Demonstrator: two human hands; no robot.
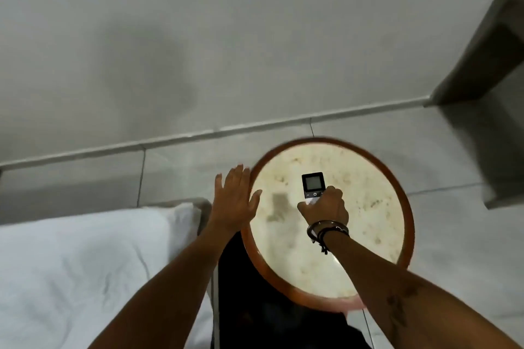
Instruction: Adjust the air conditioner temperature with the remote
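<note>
The remote is white with a black top panel and a grey screen. It is over the round side table, which has a pale marbled top and a brown wooden rim. My right hand, with bracelets on the wrist, is closed around the remote's lower part and hides its buttons. My left hand hovers flat with fingers spread at the table's left rim, holding nothing. The air conditioner is not in view.
A bed with white sheets and a pillow lies at the lower left, beside the table. A grey wall with a white skirting board runs behind. A grey piece of furniture stands at the right on the tiled floor.
</note>
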